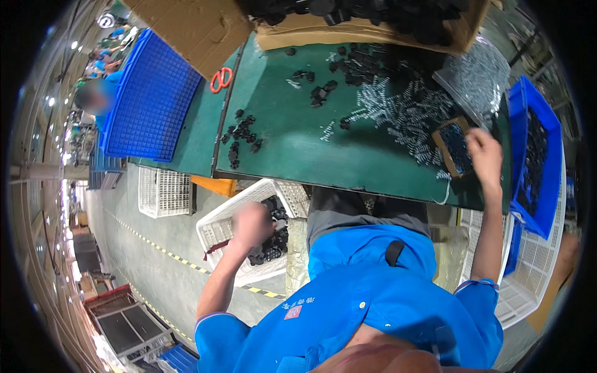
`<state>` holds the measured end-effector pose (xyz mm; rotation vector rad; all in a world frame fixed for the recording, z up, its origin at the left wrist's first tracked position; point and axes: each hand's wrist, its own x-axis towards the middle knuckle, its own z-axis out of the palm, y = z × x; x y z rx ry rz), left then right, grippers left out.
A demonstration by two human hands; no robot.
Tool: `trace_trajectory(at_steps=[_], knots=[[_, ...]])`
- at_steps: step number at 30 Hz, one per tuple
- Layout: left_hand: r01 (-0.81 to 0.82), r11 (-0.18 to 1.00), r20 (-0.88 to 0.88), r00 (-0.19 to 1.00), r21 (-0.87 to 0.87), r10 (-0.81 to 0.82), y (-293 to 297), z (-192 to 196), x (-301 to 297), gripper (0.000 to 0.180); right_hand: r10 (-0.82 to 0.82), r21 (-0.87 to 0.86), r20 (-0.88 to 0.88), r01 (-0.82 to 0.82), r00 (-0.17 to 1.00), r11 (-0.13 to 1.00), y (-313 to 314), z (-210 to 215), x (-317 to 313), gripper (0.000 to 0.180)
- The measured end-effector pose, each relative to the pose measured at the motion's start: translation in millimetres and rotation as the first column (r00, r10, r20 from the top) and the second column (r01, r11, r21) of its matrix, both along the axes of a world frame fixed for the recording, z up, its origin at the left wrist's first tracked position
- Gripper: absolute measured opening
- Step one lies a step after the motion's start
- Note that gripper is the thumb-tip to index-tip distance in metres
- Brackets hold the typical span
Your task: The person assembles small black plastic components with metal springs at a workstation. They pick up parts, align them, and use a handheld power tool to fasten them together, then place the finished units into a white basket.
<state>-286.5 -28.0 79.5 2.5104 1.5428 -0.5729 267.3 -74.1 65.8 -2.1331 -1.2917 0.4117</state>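
My left hand (250, 224) reaches down into a white plastic crate (214, 229) beside the table, blurred, over a heap of black parts (272, 244); whether it grips any I cannot tell. My right hand (485, 155) rests at the table's right side, fingers curled at a small cardboard box (453, 146) filled with dark pieces. Silver screws (404, 109) lie scattered just left of that box on the green table (298, 149). More black parts (242, 133) sit in small clusters on the table.
A large cardboard box (373, 28) of black parts stands at the back. Red scissors (221, 79) lie at the left. Blue crates are at left (152, 99) and right (535, 155). A clear bag (479, 78) of screws, white crates (163, 193) on the floor, a person (93, 99) far left.
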Motion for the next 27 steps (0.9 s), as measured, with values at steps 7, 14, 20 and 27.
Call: trace_trajectory(at_steps=[7,14,20,27], knots=[[-0.349,0.891,0.693,0.718,0.292,0.054,162,-53,82,0.059,0.185,-0.227,0.337,-0.111,0.923,0.968,25,-44,-14,0.028],[-0.562,0.694,0.789,0.614,0.45,-0.014,293,-136,185,0.058,0.098,0.004,0.216,-0.102,0.971,0.995,4,-77,-3,0.014],[-0.36,0.928,0.953,0.303,0.096,0.019,231,-122,280,0.06,0.047,0.105,0.203,-0.069,0.978,0.992,18,-67,-20,0.014],[-0.341,0.74,0.583,0.808,0.58,-0.086,259,-45,139,0.038,-0.09,0.12,0.128,0.075,0.988,0.99,-1,-82,-8,0.012]])
